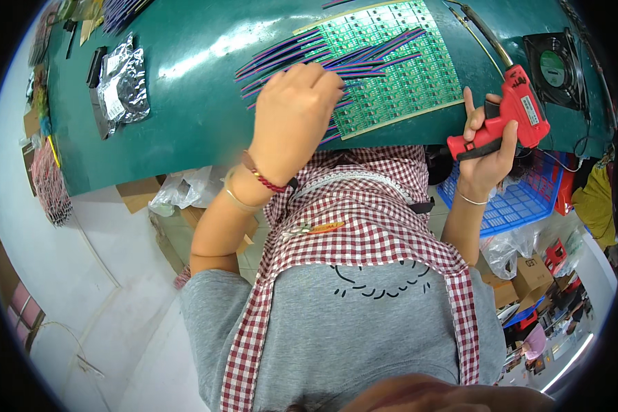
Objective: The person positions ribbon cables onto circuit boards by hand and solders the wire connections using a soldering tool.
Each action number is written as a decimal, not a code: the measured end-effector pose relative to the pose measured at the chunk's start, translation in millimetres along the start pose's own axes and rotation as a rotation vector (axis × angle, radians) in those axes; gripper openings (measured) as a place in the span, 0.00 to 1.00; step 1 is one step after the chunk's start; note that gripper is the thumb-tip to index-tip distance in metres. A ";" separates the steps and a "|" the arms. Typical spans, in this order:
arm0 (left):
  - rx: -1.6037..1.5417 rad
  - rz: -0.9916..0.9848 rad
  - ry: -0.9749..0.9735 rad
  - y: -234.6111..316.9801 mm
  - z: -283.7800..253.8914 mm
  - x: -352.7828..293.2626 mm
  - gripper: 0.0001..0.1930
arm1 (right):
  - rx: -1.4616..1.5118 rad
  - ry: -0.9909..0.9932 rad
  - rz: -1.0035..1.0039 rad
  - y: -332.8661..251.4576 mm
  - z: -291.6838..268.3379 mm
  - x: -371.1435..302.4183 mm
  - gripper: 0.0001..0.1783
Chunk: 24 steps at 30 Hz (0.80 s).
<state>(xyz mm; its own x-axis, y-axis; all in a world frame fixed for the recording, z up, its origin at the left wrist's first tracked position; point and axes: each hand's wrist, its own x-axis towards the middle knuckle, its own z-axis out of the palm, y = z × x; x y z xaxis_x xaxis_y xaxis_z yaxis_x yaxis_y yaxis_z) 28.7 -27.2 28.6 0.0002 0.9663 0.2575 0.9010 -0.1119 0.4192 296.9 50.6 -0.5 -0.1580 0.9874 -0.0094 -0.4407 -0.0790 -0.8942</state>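
My right hand (486,154) grips a red soldering gun (522,113) by its handle, the index finger stretched out along its left side. The gun's metal barrel and thin feed tube point toward the far side of the table. My left hand (299,96) is closed with its fingers curled down over the thin striped wires (281,60); its fingertips are hidden, so what they hold cannot be made out. Beneath the wires lies a large green circuit board panel (408,93) with rows of small identical boards. Several wires lie across its left half and middle.
The green tabletop (192,113) carries a silver foil bag (122,86) at left and a black fan (556,69) at far right. A blue plastic crate (522,189) is below the table's right edge. Reddish wire bundles (48,182) hang at the left.
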 end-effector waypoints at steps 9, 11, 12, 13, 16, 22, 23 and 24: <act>-0.195 -0.038 0.139 2.6 10.0 -16.3 0.08 | -0.009 0.035 0.009 2.0 6.0 -15.9 0.29; -0.253 -0.129 0.120 3.1 4.6 -18.6 0.09 | -0.041 0.043 -0.017 0.6 6.9 -20.0 0.31; -0.244 -0.069 0.155 1.3 6.0 -20.6 0.10 | -0.041 0.044 -0.015 -0.6 7.3 -23.2 0.31; -0.244 -0.073 0.154 0.0 7.2 -23.4 0.10 | -0.076 0.033 -0.018 -2.6 7.7 -28.0 0.31; -0.184 -0.023 0.063 -3.1 12.7 -31.3 0.08 | -0.150 -0.027 0.037 -11.3 6.0 -43.7 0.32; -0.062 -0.011 0.000 0.0 5.0 -31.9 0.08 | -0.186 -0.112 0.260 -20.7 -3.6 -71.7 0.37; -0.064 -0.010 -0.002 -1.1 6.2 -32.5 0.08 | -0.187 -0.110 0.261 -20.8 -5.0 -76.3 0.37; -0.040 0.012 0.008 -3.0 8.4 -33.2 0.08 | -0.205 -0.128 0.279 -18.8 -8.2 -82.1 0.37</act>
<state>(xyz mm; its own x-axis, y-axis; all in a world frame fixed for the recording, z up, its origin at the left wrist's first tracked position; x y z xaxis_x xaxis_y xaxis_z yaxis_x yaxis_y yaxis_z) 29.7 -57.0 11.4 0.0079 0.9630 0.2694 0.8831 -0.1331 0.4500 325.4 -27.9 13.4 -0.3624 0.9053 -0.2213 -0.1809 -0.3013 -0.9362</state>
